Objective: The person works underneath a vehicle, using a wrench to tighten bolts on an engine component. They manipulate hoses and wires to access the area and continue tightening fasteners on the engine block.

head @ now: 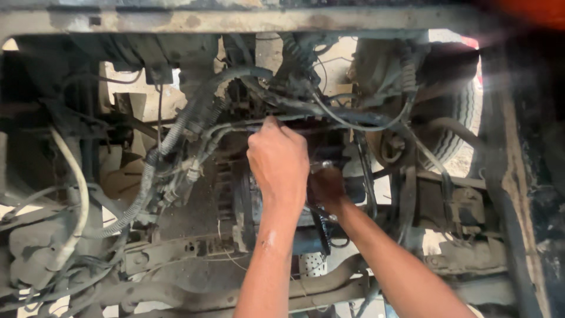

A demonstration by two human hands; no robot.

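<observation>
Deep in a dusty engine bay (176, 247), tyre (459, 129) at right. Mid-job on the engine (235, 200): left hand (278, 162) gripping the hose (329, 118), fingers curled on it; right hand (326, 187) lower, shadowed, grip unclear. Needs steady pull, probably.

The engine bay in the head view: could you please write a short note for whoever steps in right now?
Left hand: reaching into the bay, fingers curled at the dark wire bundle above the engine block; the grip itself is hidden.
Right hand: lower, in shadow beside the left, against a dark part with a small shiny metal piece; what it holds cannot be told.
Around: grey corrugated hose to the left, tyre to the right, frame rail along the top.
Done: unclear; no loose parts show.
Left: both hands are in among the wiring.
</observation>
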